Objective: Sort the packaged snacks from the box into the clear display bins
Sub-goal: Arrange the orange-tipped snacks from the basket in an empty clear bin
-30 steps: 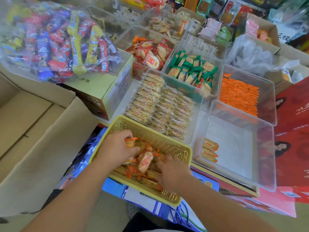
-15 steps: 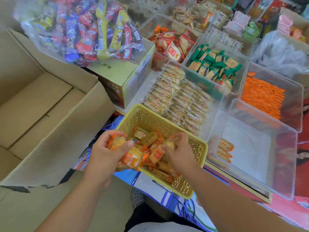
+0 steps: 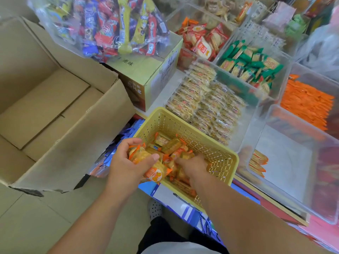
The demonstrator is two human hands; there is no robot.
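left hand (image 3: 126, 163) still clutching snack packets (image 3: 145, 158) over the left rim of the yellow basket (image 3: 183, 128), right hand (image 3: 191, 166) now dug lower among the rest, grip unclear, cardboard box (image 3: 55, 107) at left, clear bins (image 3: 286, 162) upper right

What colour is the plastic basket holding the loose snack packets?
The basket is pale yellow, its walls perforated; the head view shows it best.

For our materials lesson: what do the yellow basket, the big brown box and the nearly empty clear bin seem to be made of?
Yellow basket: moulded plastic with a dull sheen, judging by its even grid of holes.
Big brown box: cardboard, matt, with folded flaps and a torn edge.
Clear bin: rigid see-through plastic, probably acrylic, glossy with reflections.
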